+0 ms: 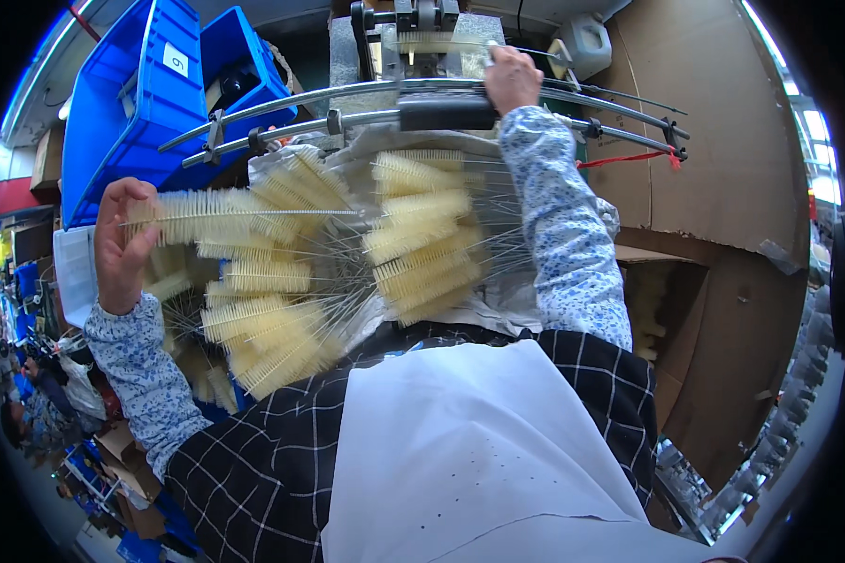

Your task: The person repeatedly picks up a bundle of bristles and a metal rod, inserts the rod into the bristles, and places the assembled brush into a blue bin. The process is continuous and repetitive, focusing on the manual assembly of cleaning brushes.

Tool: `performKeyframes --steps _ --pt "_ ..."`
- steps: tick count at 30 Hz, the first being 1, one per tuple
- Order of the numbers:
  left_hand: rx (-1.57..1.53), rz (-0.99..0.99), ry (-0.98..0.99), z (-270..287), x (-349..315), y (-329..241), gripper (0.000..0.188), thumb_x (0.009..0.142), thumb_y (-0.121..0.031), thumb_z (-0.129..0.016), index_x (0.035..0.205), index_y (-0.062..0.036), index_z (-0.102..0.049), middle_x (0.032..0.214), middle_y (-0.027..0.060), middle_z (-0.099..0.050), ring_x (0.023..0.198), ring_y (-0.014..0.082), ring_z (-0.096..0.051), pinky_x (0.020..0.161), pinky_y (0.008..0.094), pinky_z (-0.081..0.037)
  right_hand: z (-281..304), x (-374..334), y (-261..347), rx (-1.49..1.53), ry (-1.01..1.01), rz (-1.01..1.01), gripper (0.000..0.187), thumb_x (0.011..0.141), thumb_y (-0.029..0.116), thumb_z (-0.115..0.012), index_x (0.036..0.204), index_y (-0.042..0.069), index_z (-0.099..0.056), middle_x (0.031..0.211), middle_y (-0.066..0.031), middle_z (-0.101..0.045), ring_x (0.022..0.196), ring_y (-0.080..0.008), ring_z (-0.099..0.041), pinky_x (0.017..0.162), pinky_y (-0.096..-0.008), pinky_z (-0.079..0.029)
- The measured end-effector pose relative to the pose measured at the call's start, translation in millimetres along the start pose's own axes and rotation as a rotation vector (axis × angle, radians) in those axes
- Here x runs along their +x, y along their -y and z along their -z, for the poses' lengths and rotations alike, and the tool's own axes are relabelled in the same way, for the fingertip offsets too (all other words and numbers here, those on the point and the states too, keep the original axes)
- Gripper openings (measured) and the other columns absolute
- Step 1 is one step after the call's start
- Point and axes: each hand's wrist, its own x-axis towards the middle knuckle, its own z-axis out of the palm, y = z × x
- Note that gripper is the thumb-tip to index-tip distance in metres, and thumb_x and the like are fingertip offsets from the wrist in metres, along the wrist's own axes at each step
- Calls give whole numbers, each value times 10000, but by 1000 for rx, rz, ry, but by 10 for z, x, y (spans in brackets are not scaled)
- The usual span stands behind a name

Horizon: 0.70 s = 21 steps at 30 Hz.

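Brushes with yellowish bristles are laid out in two lots: a left pile (pixel 263 319), loosely fanned, and a right pile (pixel 422 235), more evenly stacked on pale cloth (pixel 504 302), stems to the right. One held brush (pixel 225 214) is gripped above the left pile by the left hand (pixel 124 246), its bristled end pinched between thumb and fingers, its bare stem pointed right. An upper brush (pixel 441 42) is placed crosswise at the machine (pixel 428 13), beyond the rails (pixel 300 98). The right hand (pixel 514 80) is set at its right end, fingers bent; whether the stem is pinched or merely touched cannot be told.

Work judged to be mid-batch: one piece at the machine, another in hand. The right pile may be finished, given its neater order, but no difference in the brushes can be made out. More yellowish pieces are seen in the carton (pixel 687 324) at right; whether done or untouched, cannot be told.
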Motion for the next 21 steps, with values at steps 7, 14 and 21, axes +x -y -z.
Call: performKeyframes --steps 7,14,21 --pt "-243 30 -78 -10 24 51 380 722 -98 -495 1087 -38 -409 991 44 -452 890 92 -450 790 227 -361 33 257 -1061 182 138 96 285 765 275 -534 1013 152 -601 936 -113 -605 866 -295 -577 763 -392 -452" --pt "-311 38 113 -324 248 -95 338 777 -102 -486 1099 -37 -407 941 32 -496 829 77 -496 728 206 -422 378 491 -1157 -16 337 199 260 825 202 -447 1044 170 -583 978 -136 -586 905 -298 -552 791 -377 -433" --pt "-375 -59 283 -920 638 -46 294 805 -94 -501 1081 -39 -417 949 36 -485 773 80 -534 701 214 -458 1355 37 -866 646 686 166 269 859 172 -485 1098 66 -546 950 -74 -590 853 -170 -553 769 -274 -437"
